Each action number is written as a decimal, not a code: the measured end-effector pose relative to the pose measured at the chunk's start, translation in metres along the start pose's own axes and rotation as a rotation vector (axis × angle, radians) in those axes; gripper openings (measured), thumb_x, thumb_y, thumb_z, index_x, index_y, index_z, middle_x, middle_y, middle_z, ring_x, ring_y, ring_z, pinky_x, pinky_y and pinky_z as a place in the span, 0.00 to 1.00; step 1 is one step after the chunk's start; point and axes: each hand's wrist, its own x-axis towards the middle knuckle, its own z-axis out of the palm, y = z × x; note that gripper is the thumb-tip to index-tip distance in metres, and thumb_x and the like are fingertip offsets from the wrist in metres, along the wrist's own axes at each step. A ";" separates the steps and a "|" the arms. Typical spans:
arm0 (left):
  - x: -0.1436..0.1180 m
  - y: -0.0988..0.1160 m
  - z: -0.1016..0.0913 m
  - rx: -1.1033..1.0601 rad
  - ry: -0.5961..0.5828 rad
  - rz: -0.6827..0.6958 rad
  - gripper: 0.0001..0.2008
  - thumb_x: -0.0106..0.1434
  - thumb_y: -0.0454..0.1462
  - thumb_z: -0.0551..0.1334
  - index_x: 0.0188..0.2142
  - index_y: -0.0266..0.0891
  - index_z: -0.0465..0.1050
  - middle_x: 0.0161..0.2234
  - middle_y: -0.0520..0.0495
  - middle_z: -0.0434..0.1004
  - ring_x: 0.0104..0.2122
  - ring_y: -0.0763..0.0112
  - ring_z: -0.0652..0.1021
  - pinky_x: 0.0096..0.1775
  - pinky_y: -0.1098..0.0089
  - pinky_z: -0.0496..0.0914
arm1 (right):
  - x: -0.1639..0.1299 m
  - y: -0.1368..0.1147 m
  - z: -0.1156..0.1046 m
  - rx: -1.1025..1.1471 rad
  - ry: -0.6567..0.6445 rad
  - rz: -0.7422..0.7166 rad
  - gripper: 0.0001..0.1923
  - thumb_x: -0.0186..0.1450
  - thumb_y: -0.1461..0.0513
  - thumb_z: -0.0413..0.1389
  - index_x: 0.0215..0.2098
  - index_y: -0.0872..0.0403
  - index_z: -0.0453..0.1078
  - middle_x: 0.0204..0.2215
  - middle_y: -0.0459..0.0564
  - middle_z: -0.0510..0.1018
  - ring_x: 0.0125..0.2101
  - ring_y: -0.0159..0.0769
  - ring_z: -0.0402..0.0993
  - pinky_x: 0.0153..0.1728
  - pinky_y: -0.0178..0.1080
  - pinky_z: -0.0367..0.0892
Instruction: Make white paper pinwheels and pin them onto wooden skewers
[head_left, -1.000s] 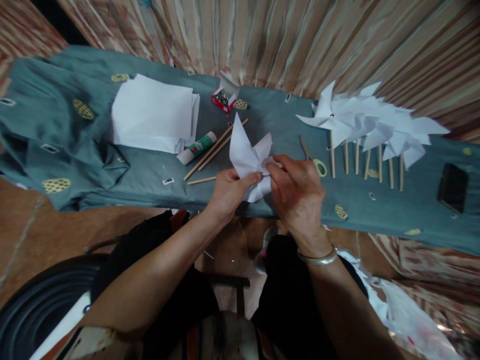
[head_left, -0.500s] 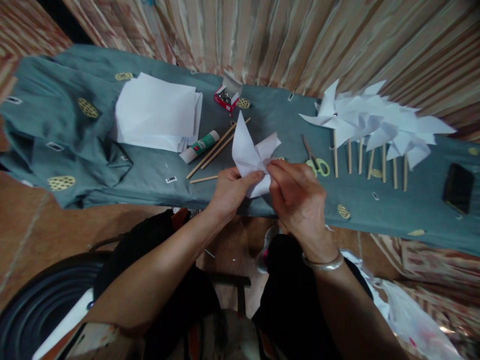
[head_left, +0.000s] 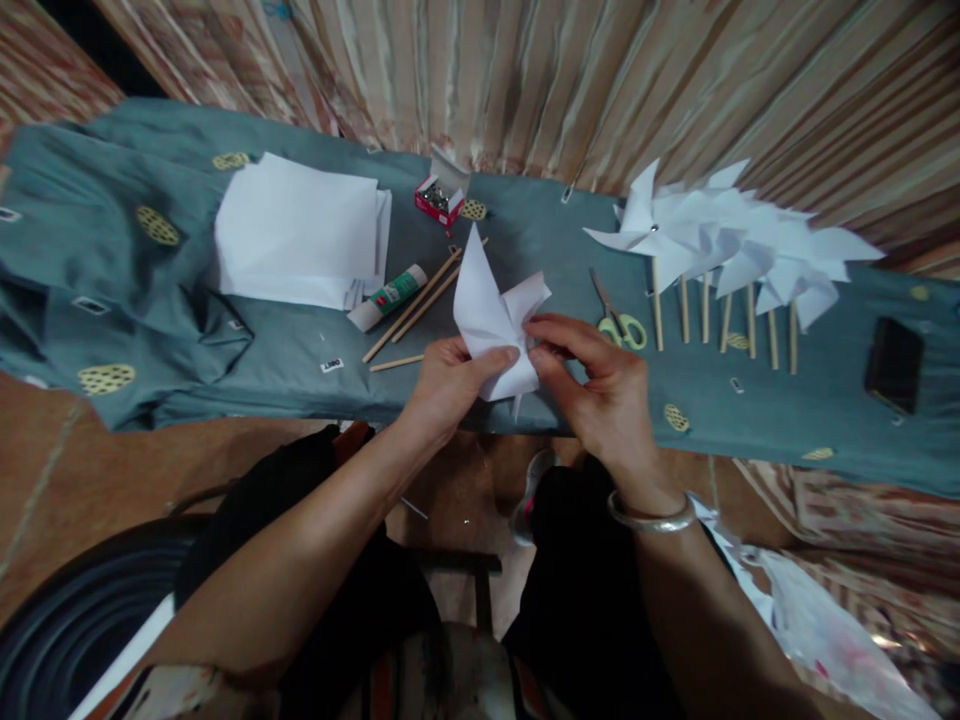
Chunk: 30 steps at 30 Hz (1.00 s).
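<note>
At the far left of the cloth-covered tabletop (head_left: 90,260) a paper stack (head_left: 296,240) is lying, with a glue stick (head_left: 386,297) and loose sticks (head_left: 420,300) just to its right. Your left hand (head_left: 450,385) is pinching the folded paper (head_left: 491,320) at its lower left, above the near edge. Your right hand (head_left: 607,395) is gripping the same paper's centre from the right, fingers closed on it. Scissors (head_left: 619,320) and finished pinwheels (head_left: 720,250) are lying further right.
</note>
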 end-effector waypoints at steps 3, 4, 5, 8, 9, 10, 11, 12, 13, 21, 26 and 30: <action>-0.001 0.001 0.000 0.013 -0.003 -0.006 0.09 0.44 0.37 0.73 0.26 0.36 0.81 0.25 0.49 0.81 0.25 0.72 0.75 0.31 0.72 0.69 | 0.000 -0.001 -0.003 -0.010 -0.029 -0.017 0.13 0.66 0.65 0.55 0.46 0.45 0.77 0.49 0.47 0.80 0.51 0.39 0.76 0.53 0.46 0.71; -0.001 0.002 0.000 0.021 -0.004 -0.010 0.08 0.43 0.36 0.73 0.26 0.36 0.81 0.25 0.49 0.81 0.24 0.72 0.75 0.30 0.72 0.69 | -0.001 -0.002 -0.004 -0.020 -0.037 -0.018 0.13 0.66 0.64 0.55 0.46 0.45 0.77 0.49 0.47 0.80 0.51 0.39 0.76 0.54 0.47 0.70; -0.001 0.002 -0.001 0.029 -0.006 -0.014 0.08 0.43 0.36 0.73 0.26 0.36 0.81 0.25 0.49 0.81 0.24 0.72 0.75 0.29 0.72 0.68 | -0.001 -0.002 -0.005 -0.029 -0.044 -0.016 0.13 0.66 0.64 0.55 0.46 0.45 0.77 0.50 0.46 0.79 0.52 0.40 0.75 0.55 0.47 0.70; -0.001 0.003 -0.002 0.047 -0.026 -0.024 0.08 0.44 0.37 0.72 0.25 0.36 0.81 0.24 0.49 0.81 0.23 0.72 0.74 0.28 0.73 0.68 | -0.002 -0.003 -0.007 -0.045 -0.065 -0.011 0.13 0.66 0.64 0.56 0.46 0.44 0.77 0.50 0.46 0.79 0.53 0.40 0.75 0.55 0.47 0.70; 0.000 0.003 -0.002 0.050 -0.036 -0.026 0.08 0.44 0.37 0.72 0.25 0.36 0.81 0.24 0.49 0.81 0.23 0.73 0.74 0.28 0.73 0.67 | -0.003 -0.003 -0.007 -0.046 -0.069 -0.011 0.13 0.66 0.64 0.56 0.45 0.44 0.77 0.50 0.46 0.79 0.53 0.40 0.75 0.55 0.47 0.70; 0.000 0.004 -0.003 0.055 -0.045 -0.028 0.08 0.44 0.36 0.72 0.25 0.36 0.81 0.24 0.49 0.81 0.23 0.73 0.74 0.28 0.73 0.67 | -0.003 -0.003 -0.008 -0.044 -0.072 -0.014 0.12 0.66 0.64 0.56 0.44 0.45 0.77 0.49 0.46 0.79 0.52 0.40 0.75 0.54 0.47 0.71; 0.000 0.004 -0.003 0.064 -0.053 -0.030 0.08 0.44 0.36 0.72 0.25 0.36 0.81 0.24 0.49 0.81 0.23 0.73 0.74 0.28 0.73 0.67 | -0.003 -0.003 -0.009 -0.042 -0.074 -0.018 0.12 0.65 0.64 0.56 0.43 0.45 0.78 0.49 0.46 0.79 0.52 0.40 0.76 0.53 0.47 0.71; 0.000 0.004 -0.004 0.075 -0.058 -0.032 0.08 0.44 0.36 0.72 0.25 0.35 0.81 0.24 0.48 0.81 0.23 0.73 0.74 0.28 0.73 0.66 | -0.003 -0.003 -0.009 -0.040 -0.075 -0.018 0.11 0.65 0.65 0.57 0.42 0.45 0.78 0.48 0.47 0.79 0.51 0.40 0.76 0.52 0.46 0.72; 0.000 0.004 -0.004 0.087 -0.059 -0.033 0.08 0.44 0.37 0.72 0.25 0.35 0.81 0.24 0.48 0.80 0.23 0.73 0.73 0.28 0.73 0.66 | -0.003 -0.003 -0.009 -0.038 -0.076 -0.014 0.10 0.65 0.65 0.57 0.41 0.46 0.78 0.48 0.47 0.80 0.50 0.40 0.76 0.51 0.46 0.72; -0.001 0.005 -0.004 0.136 -0.085 -0.045 0.09 0.45 0.37 0.72 0.27 0.34 0.80 0.25 0.49 0.81 0.23 0.72 0.75 0.30 0.72 0.67 | -0.003 0.000 -0.009 0.046 -0.098 0.042 0.09 0.63 0.66 0.58 0.40 0.50 0.76 0.48 0.49 0.79 0.38 0.33 0.77 0.41 0.40 0.74; 0.000 0.004 -0.006 0.143 -0.109 -0.055 0.10 0.45 0.37 0.72 0.28 0.34 0.81 0.26 0.49 0.82 0.24 0.72 0.76 0.31 0.72 0.69 | -0.002 0.001 -0.010 0.088 -0.125 0.049 0.09 0.63 0.68 0.57 0.41 0.51 0.75 0.40 0.46 0.80 0.33 0.31 0.75 0.39 0.37 0.72; 0.001 0.003 -0.007 0.139 -0.130 -0.052 0.09 0.45 0.37 0.72 0.27 0.34 0.80 0.26 0.49 0.82 0.25 0.72 0.76 0.31 0.72 0.69 | -0.003 0.002 -0.011 0.089 -0.125 0.052 0.09 0.63 0.67 0.58 0.40 0.52 0.75 0.38 0.46 0.80 0.32 0.31 0.75 0.38 0.37 0.71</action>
